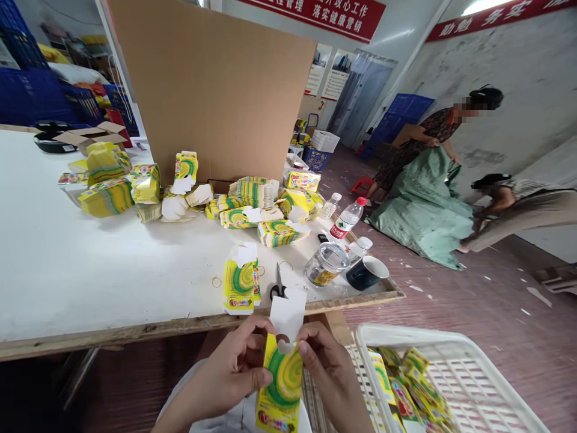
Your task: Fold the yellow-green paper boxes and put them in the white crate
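Observation:
Between my two hands, just in front of the table edge, is a small yellow and green carton (283,379) with its white top flap standing up. My left hand (241,364) grips its left side, thumb on the front. On the right, my right hand (327,367) pinches the upper corner by the flap. Flat cartons (241,279) lie near the table's front edge. Beside them is a pair of scissors (278,285) with black handles, partly hidden behind the raised flap.
Stacks of flat cartons (252,192) line the table (90,270) before a cardboard sheet (211,84). A clear jar (327,264), dark mug (367,272) and water bottle (347,221) stand at right. A white basket (473,349) holds cartons. Two people handle a green sack (424,207).

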{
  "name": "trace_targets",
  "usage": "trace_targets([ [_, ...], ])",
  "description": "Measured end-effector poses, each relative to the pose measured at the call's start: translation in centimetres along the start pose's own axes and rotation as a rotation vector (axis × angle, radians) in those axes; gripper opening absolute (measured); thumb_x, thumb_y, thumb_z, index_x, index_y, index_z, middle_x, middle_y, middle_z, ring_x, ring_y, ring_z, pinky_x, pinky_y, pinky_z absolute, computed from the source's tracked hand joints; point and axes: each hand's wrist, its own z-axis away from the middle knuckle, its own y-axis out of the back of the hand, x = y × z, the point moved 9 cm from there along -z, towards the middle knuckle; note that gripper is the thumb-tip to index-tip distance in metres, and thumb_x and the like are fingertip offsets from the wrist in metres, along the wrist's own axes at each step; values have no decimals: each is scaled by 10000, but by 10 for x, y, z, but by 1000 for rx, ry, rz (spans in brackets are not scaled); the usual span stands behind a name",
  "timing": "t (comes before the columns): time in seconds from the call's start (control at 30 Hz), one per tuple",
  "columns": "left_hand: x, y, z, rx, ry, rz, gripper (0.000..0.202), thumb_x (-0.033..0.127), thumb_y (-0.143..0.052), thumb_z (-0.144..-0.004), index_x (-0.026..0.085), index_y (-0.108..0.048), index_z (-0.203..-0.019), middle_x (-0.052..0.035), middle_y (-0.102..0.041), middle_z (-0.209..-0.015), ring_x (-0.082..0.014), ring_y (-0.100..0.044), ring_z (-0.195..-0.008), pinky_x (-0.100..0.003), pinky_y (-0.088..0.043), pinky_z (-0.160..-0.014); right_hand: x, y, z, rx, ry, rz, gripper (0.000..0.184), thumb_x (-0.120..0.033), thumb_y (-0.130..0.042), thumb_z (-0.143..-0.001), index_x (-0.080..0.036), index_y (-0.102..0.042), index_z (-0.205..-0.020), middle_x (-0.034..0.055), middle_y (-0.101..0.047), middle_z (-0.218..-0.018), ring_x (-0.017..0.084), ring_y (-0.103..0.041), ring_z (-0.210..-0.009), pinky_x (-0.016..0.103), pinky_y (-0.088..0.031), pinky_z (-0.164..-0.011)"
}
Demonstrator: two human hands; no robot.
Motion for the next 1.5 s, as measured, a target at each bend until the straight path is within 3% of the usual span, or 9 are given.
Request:
trace_targets([
  [0.13, -1, 0, 0, 17, 19, -6, 848, 320, -783, -809, 320, -282, -1493, -91, -719, -1126, -244, -698, -966, -355, -513, -837, -2, 4, -1, 45, 38, 44, 248, -423, -615, -920, -208, -650, -803, 9, -618, -731, 157, -574, -665, 224, -477, -596],
  [0.2, 1, -2, -2, 12, 12, -47, 719, 332, -761, -823, 289, -412, -1450, -114, -718, -1164, -258, -701, -985, -357, -526, -844, -6, 10, -2, 109, 79, 39, 205, -404, -642, -904, -215, -671, -829, 31, -669, -797, 179, -628, -730, 247, -521, -654],
  [0.33, 6, 7, -7, 139, -42, -197, 457, 327, -718, -851, 253, -616, -1290, -122, -703, -1230, -275, -696, -1041, -335, -548, -855, -12, 32, 1, 320, 145, -26, 235, -433, -664, -880, -234, -683, -1004, 49, -722, -826, 206, -681, -745, 289, -562, -664],
  [0.53, 0, 7, -8, 128, -49, -333, 486, 315, -620, -917, 235, -541, -1390, -149, -647, -1333, -286, -676, -1092, -359, -551, -903, 12, 0, -4, 16, -88, 82, 401, -409, -715, -829, -226, -651, -1180, 14, -711, -714, 190, -630, -618, 259, -491, -560],
  [0.77, 9, 4, -7, 116, -79, -223, 544, 266, -644, -901, 227, -494, -1422, -136, -707, -1209, -266, -684, -1025, -351, -541, -871, 13, 1, -5, 92, -7, 280, 366, -313, -677, -824, -221, -625, -1174, -86, -480, -534, 118, -407, -454, 222, -328, -465],
  [0.97, 5, 5, -9, 146, -49, -237, 552, 239, -643, -896, 223, -499, -1428, -123, -734, -1129, -238, -694, -937, -299, -539, -776, 23, -2, -6, 136, -20, 268, 369, -294, -656, -821, -244, -572, -1177, -58, -624, -607, 136, -491, -475, 224, -354, -463],
  [1.17, 7, 6, -10, 156, -30, -177, 559, 273, -681, -870, 234, -531, -1407, -120, -736, -1130, -228, -721, -850, -298, -557, -732, 19, 0, -6, 181, 22, 333, 364, -293, -688, -814, -240, -613, -1166, -86, -528, -544, 126, -466, -455, 216, -370, -461],
  [1.37, 2, 11, -10, 187, -39, -133, 516, 275, -736, -824, 216, -601, -1318, -103, -763, -1099, -247, -733, -907, -318, -566, -799, 16, 6, -9, 82, 24, 126, 297, -377, -648, -890, -220, -687, -1139, 66, -720, -945, 206, -681, -818, 282, -547, -699],
  [1.5, -3, 3, -14, 193, -73, -264, 440, 291, -681, -869, 217, -614, -1298, -132, -729, -1218, -290, -713, -1047, -358, -575, -865, 11, 13, -7, 162, 85, 28, 190, -375, -686, -865, -223, -702, -977, 66, -728, -922, 230, -695, -864, 323, -556, -745],
])
